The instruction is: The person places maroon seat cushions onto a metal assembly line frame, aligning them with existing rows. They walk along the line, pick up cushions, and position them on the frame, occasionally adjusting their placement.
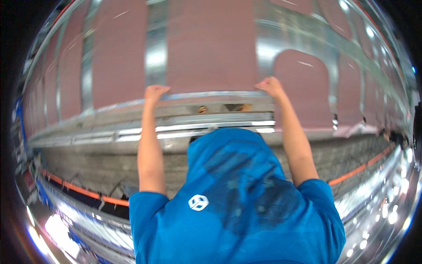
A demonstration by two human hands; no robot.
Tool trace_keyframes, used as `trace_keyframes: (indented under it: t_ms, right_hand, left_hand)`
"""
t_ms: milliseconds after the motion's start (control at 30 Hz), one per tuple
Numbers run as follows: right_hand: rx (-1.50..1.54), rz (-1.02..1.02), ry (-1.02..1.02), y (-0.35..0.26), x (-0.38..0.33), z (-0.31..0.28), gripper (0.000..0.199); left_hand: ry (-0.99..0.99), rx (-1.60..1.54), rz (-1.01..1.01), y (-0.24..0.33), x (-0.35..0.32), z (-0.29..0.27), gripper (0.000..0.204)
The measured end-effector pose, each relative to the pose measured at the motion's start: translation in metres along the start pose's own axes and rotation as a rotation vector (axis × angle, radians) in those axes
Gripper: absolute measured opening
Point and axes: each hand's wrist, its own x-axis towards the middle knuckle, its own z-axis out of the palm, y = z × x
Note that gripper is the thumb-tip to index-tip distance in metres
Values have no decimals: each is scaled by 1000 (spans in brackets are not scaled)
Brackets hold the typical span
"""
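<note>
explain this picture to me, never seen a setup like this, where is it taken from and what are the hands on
There is no machine doing the handling here: these are a person's two bare hands. The camera sits on the person's head, looking down, so you see their blue shirt below and both arms stretching forward. The wide fisheye lens bends straight lines near the rim.

In front is a broad reddish-brown surface, with silvery bands across it. The left hand and right hand are apart at its near edge, fingers seemingly pinching there; how firmly, I can't tell. Shiny metal rails run between that edge and the person.
</note>
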Motion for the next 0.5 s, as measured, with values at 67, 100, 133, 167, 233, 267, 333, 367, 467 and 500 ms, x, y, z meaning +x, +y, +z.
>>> trace_keyframes:
  t_ms: [67, 100, 133, 167, 233, 267, 333, 367, 467, 500]
  right_hand:
    - [44, 52, 69, -7, -5, -1, 38]
    - [34, 88, 26, -13, -5, -5, 36]
    - [53, 83, 43, -11, -6, -4, 36]
    - [71, 76, 58, -8, -8, -4, 35]
    - [102, 69, 66, -6, -9, -1, 35]
    - [112, 74, 63, -5, -9, -1, 34]
    - [122, 83, 61, -6, -9, 0, 34]
    - [125, 90, 64, -6, -10, 0, 33]
    - [133, 84, 68, -7, -10, 2, 33]
    - [135, 77, 71, -8, -9, 0, 33]
  left_hand:
    - [11, -18, -8, 2, 0, 1, 41]
    - [17, -58, -18, 3, -1, 2, 40]
    - [27, -93, -31, 6, -1, 1, 39]
    - [30, -87, -32, 11, -1, 4, 38]
    - [48, -67, -46, 20, -5, 2, 37]
    - [35, -55, -48, 25, -7, 2, 36]
    - [12, -37, -53, 30, -10, -1, 36]
    - [12, -46, -60, 32, -12, -1, 36]
    - [24, -65, -79, 29, -13, -2, 35]
    - [31, -62, -79, 31, -12, -2, 35]
